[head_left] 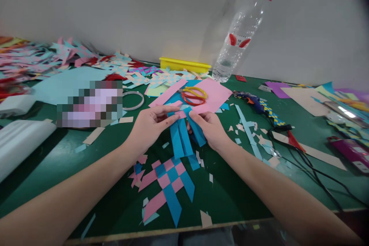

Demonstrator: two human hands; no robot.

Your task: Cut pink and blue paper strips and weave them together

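Note:
My left hand (pixel 150 125) and my right hand (pixel 211 128) meet over the green table (pixel 95 169), both pinched on a bundle of blue paper strips (pixel 182 138) crossed by a pink strip at the top. The blue strips hang down toward me between the hands. Just below them lies a woven pink and blue paper piece (pixel 168 182) flat on the table. Behind the hands a pink paper sheet (pixel 201 96) carries scissors with red and yellow handles (pixel 192 96).
A clear plastic water bottle (pixel 240 34) stands by the wall, beside a yellow tray (pixel 184 64). Piles of woven paper pieces (pixel 72 55) cover the far left. A glue gun (pixel 253 102) with black cable lies right. A tape ring (pixel 133 100), white rolls (pixel 20 138) and paper scraps surround the work spot.

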